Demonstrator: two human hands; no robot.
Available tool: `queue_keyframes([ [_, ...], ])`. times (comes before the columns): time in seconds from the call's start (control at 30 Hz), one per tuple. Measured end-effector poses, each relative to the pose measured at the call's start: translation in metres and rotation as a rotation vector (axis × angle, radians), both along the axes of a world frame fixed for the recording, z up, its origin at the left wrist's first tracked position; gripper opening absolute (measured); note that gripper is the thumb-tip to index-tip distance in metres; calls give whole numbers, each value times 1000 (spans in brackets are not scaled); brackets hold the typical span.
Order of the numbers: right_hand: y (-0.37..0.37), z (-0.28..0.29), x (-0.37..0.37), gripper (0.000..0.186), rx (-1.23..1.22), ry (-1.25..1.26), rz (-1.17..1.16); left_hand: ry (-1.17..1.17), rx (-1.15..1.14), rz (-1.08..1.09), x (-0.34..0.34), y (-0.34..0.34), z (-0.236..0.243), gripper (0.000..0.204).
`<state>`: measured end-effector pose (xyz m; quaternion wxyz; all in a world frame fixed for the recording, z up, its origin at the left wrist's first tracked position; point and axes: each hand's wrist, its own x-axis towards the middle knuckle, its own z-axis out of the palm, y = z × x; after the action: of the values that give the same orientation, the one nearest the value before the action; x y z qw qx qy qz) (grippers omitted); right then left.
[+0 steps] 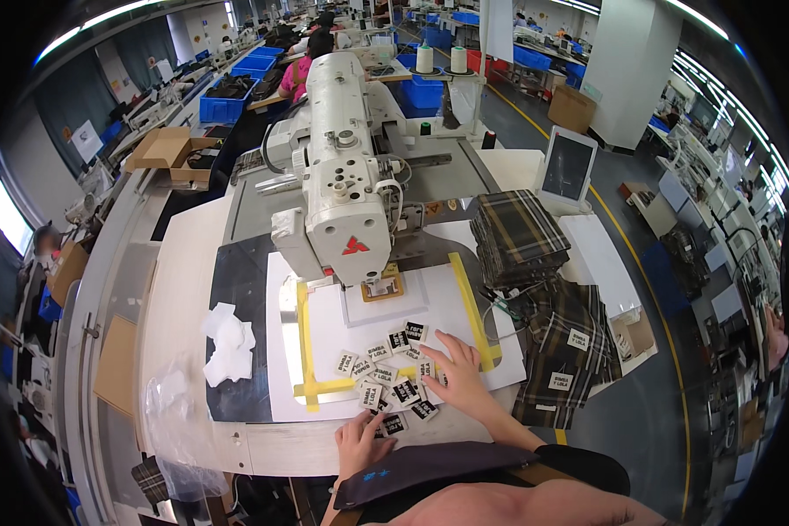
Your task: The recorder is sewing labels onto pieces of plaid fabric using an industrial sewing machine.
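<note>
Small square black-and-white labels, piled near on a white sheet.
My spread-fingered right hand and curled left hand flank them, seemingly containing them; left grip, I can't tell.

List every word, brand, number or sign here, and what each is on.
Loose labels: dark lettering, not transcribed.
Plaid cloth: similar lettering on its sewing-side patches, not transcribed.
Sewing machine: red emblem on its front.
Dark cloth near the lower edge: blue characters, too small to read.
Screen: nothing legible.
</note>
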<state>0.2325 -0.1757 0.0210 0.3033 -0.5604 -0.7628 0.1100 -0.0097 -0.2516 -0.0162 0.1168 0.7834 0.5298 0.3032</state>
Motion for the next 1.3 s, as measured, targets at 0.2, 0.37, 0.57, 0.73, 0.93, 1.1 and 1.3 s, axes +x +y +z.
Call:
queue_keyframes([
  [0.2, -11, -12, -2, 52, -34, 8, 51, -67, 13, -19, 0, 6, -5, 54],
  [0.37, -22, -14, -1, 46, -37, 27, 55, -82, 53, -30, 3, 5, -9, 50],
  [0.57, -48, -27, 13, 31, 129, 225, 130, 8, 133, -101, -2, 12, -12, 46],
  [0.73, -64, -44, 12, 33, 170, 132, 377, 0, 95, -133, -1, 12, -9, 42],
  [0.93, -64, -50, -5, 37, 85, 89, 370, -7, 90, -133, 2, 7, -6, 34],
  [1.1, -59, -47, -10, 46, 173, 43, 356, -18, 58, -143, 0, 13, -2, 35],
  [1.3, -59, -46, -11, 46, 209, -29, 344, -52, 63, -138, 5, 11, -5, 33],
])
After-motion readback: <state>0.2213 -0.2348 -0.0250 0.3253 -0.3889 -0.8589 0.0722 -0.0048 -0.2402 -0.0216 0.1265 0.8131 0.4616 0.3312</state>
